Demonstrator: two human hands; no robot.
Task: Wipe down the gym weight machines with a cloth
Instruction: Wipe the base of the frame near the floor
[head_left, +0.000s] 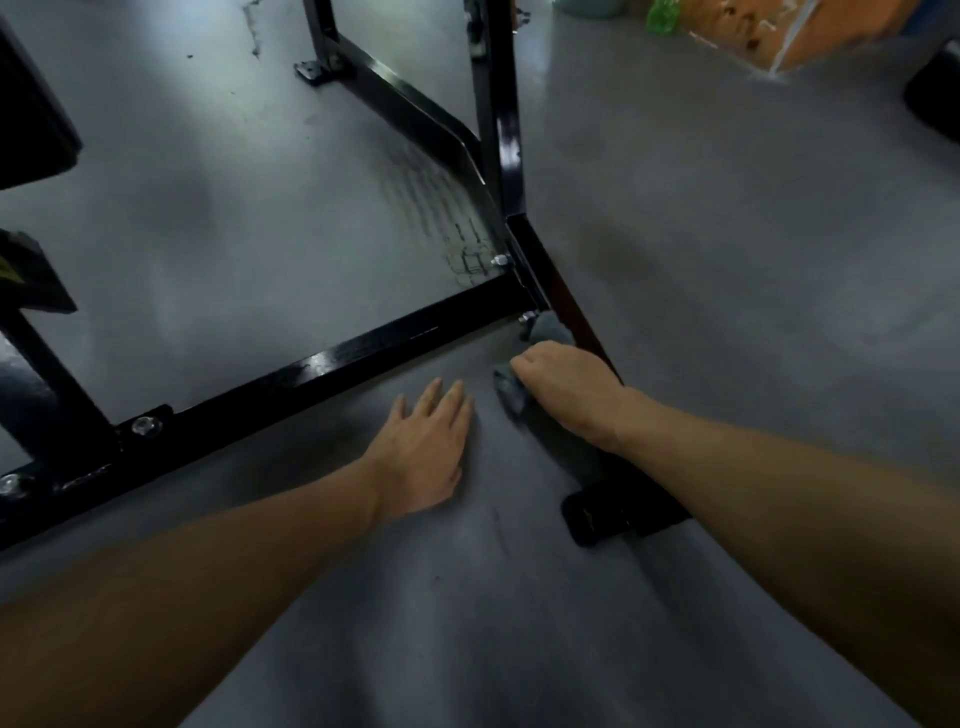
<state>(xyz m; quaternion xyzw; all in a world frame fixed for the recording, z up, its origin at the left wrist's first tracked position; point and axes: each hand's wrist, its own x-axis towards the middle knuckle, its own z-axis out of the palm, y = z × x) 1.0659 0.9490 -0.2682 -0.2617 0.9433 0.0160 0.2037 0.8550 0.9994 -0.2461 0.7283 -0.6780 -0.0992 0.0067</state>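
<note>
A black steel machine frame (363, 353) lies low on the grey floor, with a long base bar running from lower left to a corner joint (524, 280) at centre. My right hand (566, 384) is closed around a dark grey cloth (511, 392) and presses it on the frame leg that slants down from the joint toward me. Most of that leg is hidden under my hand and forearm; its black rubber foot (597, 517) shows below my wrist. My left hand (423, 449) lies flat on the floor with fingers spread, just in front of the base bar and left of the cloth.
An upright black post (506, 119) rises from the corner joint, and a diagonal brace (410, 109) runs back to a bolted foot plate (311, 70). More black machine parts (31, 280) stand at the left edge. An orange box (779, 36) and a green object (662, 18) sit at top right.
</note>
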